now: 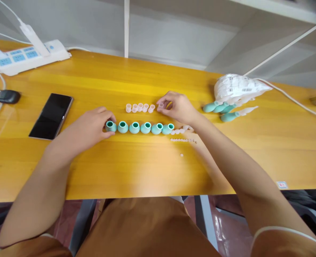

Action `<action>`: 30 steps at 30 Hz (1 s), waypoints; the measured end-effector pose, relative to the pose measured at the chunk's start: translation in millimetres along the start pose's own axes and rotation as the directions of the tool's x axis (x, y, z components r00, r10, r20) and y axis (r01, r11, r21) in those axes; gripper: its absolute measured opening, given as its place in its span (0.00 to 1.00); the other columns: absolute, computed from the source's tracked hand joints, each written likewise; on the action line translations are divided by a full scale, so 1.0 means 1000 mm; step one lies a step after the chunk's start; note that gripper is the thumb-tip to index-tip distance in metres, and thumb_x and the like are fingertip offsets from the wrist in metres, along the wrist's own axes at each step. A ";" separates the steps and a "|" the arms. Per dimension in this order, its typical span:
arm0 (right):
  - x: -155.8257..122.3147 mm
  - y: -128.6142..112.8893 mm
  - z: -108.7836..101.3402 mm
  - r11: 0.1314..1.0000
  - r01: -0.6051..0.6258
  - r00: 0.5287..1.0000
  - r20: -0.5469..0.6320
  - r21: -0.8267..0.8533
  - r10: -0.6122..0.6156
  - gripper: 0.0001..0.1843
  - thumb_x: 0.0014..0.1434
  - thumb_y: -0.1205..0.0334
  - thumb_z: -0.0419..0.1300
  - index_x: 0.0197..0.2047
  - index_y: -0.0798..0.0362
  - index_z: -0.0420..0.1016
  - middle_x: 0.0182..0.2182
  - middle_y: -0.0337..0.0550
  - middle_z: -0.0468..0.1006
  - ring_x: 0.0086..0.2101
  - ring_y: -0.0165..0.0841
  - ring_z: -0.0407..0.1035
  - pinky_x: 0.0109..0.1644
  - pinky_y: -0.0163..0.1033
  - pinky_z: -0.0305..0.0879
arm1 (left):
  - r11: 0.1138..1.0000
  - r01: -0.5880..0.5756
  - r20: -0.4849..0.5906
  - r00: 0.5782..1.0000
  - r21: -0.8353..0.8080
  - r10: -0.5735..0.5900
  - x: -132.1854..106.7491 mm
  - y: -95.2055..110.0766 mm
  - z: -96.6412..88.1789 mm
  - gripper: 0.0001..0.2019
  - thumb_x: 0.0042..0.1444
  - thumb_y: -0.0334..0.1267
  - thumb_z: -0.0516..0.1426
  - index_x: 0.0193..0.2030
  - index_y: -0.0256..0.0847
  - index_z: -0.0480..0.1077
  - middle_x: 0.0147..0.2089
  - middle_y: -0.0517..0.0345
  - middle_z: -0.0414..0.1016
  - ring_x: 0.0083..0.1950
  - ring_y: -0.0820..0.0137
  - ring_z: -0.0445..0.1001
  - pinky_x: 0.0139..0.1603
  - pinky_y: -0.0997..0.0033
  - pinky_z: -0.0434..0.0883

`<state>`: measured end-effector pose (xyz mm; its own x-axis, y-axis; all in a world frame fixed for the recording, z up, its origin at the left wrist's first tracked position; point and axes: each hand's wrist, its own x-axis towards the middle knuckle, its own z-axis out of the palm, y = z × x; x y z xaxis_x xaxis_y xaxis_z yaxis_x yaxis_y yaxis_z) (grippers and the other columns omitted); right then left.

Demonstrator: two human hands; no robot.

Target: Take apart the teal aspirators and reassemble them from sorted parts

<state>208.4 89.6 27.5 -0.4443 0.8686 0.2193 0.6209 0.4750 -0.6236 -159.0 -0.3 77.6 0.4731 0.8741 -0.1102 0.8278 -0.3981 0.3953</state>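
Left hand (89,126) is pinching the leftmost teal cup (110,126) of six rowed on the table (147,171); right hand (178,107) is pinching one clear cap (160,105), five more lying beside it.

**Teal and pink on yellow**

Six teal cups (139,127) line a yellow-orange, wood-grained table (147,171), pale pink translucent caps (140,107) at their 12 o'clock. A black phone (51,115) lies at 9 o'clock, a white power strip (26,59) with blue sockets at 10 o'clock.
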 end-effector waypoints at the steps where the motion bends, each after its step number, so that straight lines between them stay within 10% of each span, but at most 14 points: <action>1: 0.000 0.000 0.002 1.000 -0.017 1.000 0.004 0.005 0.017 0.08 0.61 0.59 0.73 0.44 0.49 0.87 0.43 0.47 0.86 0.37 0.39 0.80 0.47 0.49 0.82 | 1.000 0.006 0.002 1.000 -0.001 -0.006 0.000 0.000 0.000 0.10 0.64 0.45 0.59 0.48 0.45 0.75 0.51 0.52 0.79 0.48 0.57 0.78 0.54 0.56 0.73; 14: 0.004 0.007 0.014 0.978 -0.134 0.990 0.062 0.160 0.125 0.22 0.50 0.47 0.84 0.38 0.50 0.83 0.42 0.46 0.86 0.35 0.38 0.82 0.45 0.45 0.83 | 1.000 -0.023 0.003 1.000 0.005 0.023 0.000 0.007 -0.007 0.10 0.67 0.44 0.60 0.49 0.41 0.76 0.49 0.51 0.78 0.48 0.57 0.77 0.54 0.55 0.72; 19: -0.005 -0.002 -0.016 0.993 -0.115 0.992 0.050 0.042 0.113 0.21 0.54 0.52 0.82 0.46 0.50 0.85 0.46 0.47 0.86 0.35 0.38 0.81 0.47 0.48 0.82 | 0.999 -0.025 0.053 0.998 0.045 0.022 -0.001 0.003 -0.008 0.13 0.68 0.45 0.62 0.54 0.41 0.75 0.55 0.48 0.79 0.55 0.52 0.78 0.59 0.51 0.73; 23: -0.063 -0.033 -0.063 0.986 -0.112 0.975 -0.207 -0.126 0.084 0.09 0.72 0.51 0.69 0.50 0.45 0.84 0.48 0.48 0.85 0.38 0.41 0.80 0.49 0.51 0.80 | 0.993 -0.041 0.000 0.999 0.111 0.041 -0.005 0.003 -0.012 0.28 0.67 0.55 0.66 0.66 0.39 0.71 0.65 0.42 0.77 0.64 0.47 0.77 0.66 0.48 0.73; 26: -0.130 -0.058 -0.077 0.967 -0.208 0.929 -0.338 -0.144 0.150 0.08 0.75 0.49 0.64 0.47 0.40 0.83 0.39 0.46 0.84 0.35 0.43 0.78 0.39 0.52 0.77 | 0.995 0.009 -0.234 0.972 0.095 0.013 -0.011 0.013 -0.017 0.30 0.69 0.60 0.64 0.66 0.39 0.72 0.63 0.43 0.78 0.58 0.50 0.80 0.62 0.50 0.76; 30: -0.203 -0.070 -0.046 0.963 -0.271 0.962 -0.016 0.001 0.271 0.08 0.72 0.49 0.68 0.52 0.36 0.83 0.45 0.49 0.84 0.32 0.44 0.79 0.31 0.53 0.78 | 0.994 -0.088 -0.600 0.793 0.062 0.108 -0.020 0.034 -0.013 0.08 0.76 0.42 0.55 0.51 0.47 0.75 0.47 0.56 0.82 0.49 0.60 0.82 0.59 0.53 0.75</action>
<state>284.8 -113.6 60.8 -0.2488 0.9670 0.0539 0.7175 0.2215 -0.6604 -144.1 -27.9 105.6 0.2831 0.8169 0.5025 0.8000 -0.4901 0.3460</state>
